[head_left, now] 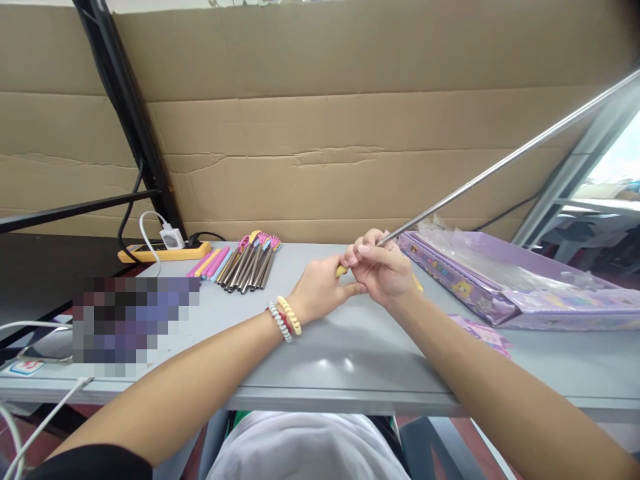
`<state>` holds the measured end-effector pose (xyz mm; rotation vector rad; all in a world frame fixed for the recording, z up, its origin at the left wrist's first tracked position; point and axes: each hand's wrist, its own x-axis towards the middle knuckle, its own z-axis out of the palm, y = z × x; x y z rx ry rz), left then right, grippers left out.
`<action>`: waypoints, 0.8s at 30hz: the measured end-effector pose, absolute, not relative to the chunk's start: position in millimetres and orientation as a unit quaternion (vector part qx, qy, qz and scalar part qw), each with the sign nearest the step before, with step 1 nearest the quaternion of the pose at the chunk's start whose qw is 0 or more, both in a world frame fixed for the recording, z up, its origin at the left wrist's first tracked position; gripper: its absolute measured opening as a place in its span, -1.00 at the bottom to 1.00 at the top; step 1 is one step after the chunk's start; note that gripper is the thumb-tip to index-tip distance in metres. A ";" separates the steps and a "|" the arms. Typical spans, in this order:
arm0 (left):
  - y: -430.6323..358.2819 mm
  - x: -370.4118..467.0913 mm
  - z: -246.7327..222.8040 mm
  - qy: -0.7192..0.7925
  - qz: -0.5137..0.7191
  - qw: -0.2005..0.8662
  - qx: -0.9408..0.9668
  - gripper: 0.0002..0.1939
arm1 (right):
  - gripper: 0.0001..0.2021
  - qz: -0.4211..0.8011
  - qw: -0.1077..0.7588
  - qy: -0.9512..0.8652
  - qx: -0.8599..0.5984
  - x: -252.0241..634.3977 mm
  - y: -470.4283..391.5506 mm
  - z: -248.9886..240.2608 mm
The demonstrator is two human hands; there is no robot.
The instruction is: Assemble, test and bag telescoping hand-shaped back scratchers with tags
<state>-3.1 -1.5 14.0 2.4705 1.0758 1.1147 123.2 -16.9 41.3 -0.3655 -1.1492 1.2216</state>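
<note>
One silver rod (505, 159) to log, slanting up from left of the purple box (450, 283) to above it; pinched near its lower end in the right hand (385, 270), next to a yellow piece (341, 271) gripped in the left hand (320, 283), also left of the box; probably light, stiff, smooth enough to slip, apt to bend if levered; best taken low, near the yellow piece
</note>
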 end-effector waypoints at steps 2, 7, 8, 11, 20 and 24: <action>-1.2 -2.9 14.7 0.372 0.386 0.146 0.832 -0.64 | -0.70 0.543 0.639 -0.518 -0.169 121.9 -15.4 38.6; 0.1 -2.8 10.2 0.355 0.373 0.178 0.838 -0.72 | -0.53 0.543 0.636 -0.516 -0.185 121.3 -13.4 33.7; 0.3 -2.8 9.2 0.350 0.366 0.175 0.844 -0.73 | -0.50 0.539 0.638 -0.516 -0.187 121.4 -13.7 33.6; -0.2 -2.6 8.1 0.348 0.341 0.157 0.859 -0.74 | -0.47 0.532 0.644 -0.512 -0.197 121.3 -15.6 34.7; -4.5 -2.7 10.2 0.416 0.283 0.025 0.864 -0.54 | -0.46 0.513 0.671 -0.489 -0.219 117.2 -21.0 37.0; -5.7 -2.7 12.2 0.428 0.271 -0.005 0.862 -0.50 | -0.45 0.513 0.687 -0.465 -0.220 118.2 -21.0 38.0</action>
